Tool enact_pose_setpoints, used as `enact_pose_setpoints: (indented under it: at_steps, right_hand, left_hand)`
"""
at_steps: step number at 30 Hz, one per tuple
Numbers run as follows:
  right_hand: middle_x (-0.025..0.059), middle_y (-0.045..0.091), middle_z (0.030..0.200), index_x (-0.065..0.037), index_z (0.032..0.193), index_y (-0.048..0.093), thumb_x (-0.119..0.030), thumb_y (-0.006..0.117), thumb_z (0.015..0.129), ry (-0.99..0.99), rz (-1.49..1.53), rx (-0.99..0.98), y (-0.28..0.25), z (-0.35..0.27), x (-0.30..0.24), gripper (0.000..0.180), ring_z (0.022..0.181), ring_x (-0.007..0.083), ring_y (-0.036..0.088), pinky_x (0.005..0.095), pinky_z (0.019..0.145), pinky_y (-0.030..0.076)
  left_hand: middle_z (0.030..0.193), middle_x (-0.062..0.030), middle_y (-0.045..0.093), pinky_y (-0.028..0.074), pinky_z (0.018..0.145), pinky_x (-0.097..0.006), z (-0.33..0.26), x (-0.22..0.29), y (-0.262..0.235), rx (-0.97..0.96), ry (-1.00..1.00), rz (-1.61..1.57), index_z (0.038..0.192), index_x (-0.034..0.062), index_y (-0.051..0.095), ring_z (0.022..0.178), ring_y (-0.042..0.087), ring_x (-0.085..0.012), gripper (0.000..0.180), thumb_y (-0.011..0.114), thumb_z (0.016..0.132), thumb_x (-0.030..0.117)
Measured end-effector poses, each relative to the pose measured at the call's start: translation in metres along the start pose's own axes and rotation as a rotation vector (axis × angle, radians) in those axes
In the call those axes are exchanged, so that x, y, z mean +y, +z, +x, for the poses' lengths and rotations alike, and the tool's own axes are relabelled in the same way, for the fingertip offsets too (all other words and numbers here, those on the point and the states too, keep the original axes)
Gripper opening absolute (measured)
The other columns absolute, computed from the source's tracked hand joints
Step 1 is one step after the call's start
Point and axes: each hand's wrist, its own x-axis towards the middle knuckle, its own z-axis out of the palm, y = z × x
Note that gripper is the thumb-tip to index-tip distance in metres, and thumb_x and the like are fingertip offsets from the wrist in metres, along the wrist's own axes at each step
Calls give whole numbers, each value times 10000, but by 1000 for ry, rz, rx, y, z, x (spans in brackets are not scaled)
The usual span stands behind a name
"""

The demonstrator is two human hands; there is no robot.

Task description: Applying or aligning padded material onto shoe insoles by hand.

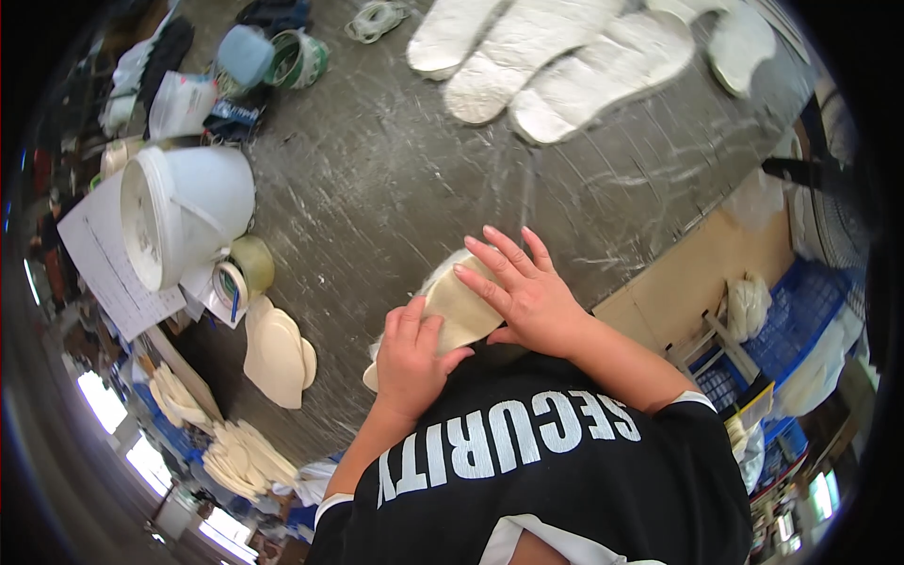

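Observation:
A cream insole-shaped piece (459, 308) lies on the table near its front edge, directly before me. Along its far edge a whiter, fluffy layer (441, 274) peeks out from underneath. My left hand (407, 365) rests on the near left part of the piece, fingers together and thumb apart. Over its right end my right hand (539, 299) lies with the fingers spread, touching the surface. Both palms hide part of the piece. To the left sits a small stack of cream insole pieces (272, 350).
Several thick white foot-shaped pads (603, 71) lie at the far side of the table (377, 169). At left stand a white bucket (212, 202), tape rolls (252, 264), a blue pen (234, 306) and paper sheets (108, 250). Blue crates (800, 311) are at right.

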Motion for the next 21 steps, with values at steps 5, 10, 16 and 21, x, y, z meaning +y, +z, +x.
enact_pose_setpoints:
  at_steps: [5,10,16,21]
  right_hand:
    - [92,459,1397,-178,1413,439,-322,842,596,-21,-30,-82,5,3,7,922,1357,276,384,577,1137,173]
    - [93,448,1396,-198,1385,473,-276,862,548,-13,47,-48,4,-3,14,926,1337,285,394,566,1132,189]
    - [107,449,1379,-232,1344,528,-274,884,491,-27,18,-75,4,0,13,925,1317,326,401,567,1120,204]
    - [119,453,1364,-236,1293,583,-323,886,479,-33,-49,-82,3,-1,13,874,1311,346,401,568,1112,206]
  left_hand:
    - [1226,-173,533,494,841,-441,1,2,-16,9,-62,-191,1011,-5,600,1032,546,-377,448,813,703,241]
    - [1045,-177,608,515,760,-398,-13,-12,-35,-50,-415,-284,956,-10,601,889,621,-346,262,739,782,128]
    - [806,-169,647,506,648,-378,-15,-21,-29,-44,-456,-306,904,-9,627,723,640,-344,120,656,854,96]
    - [821,-180,661,506,654,-386,-13,-25,-22,-48,-459,-310,889,-4,645,737,644,-354,108,658,851,96]
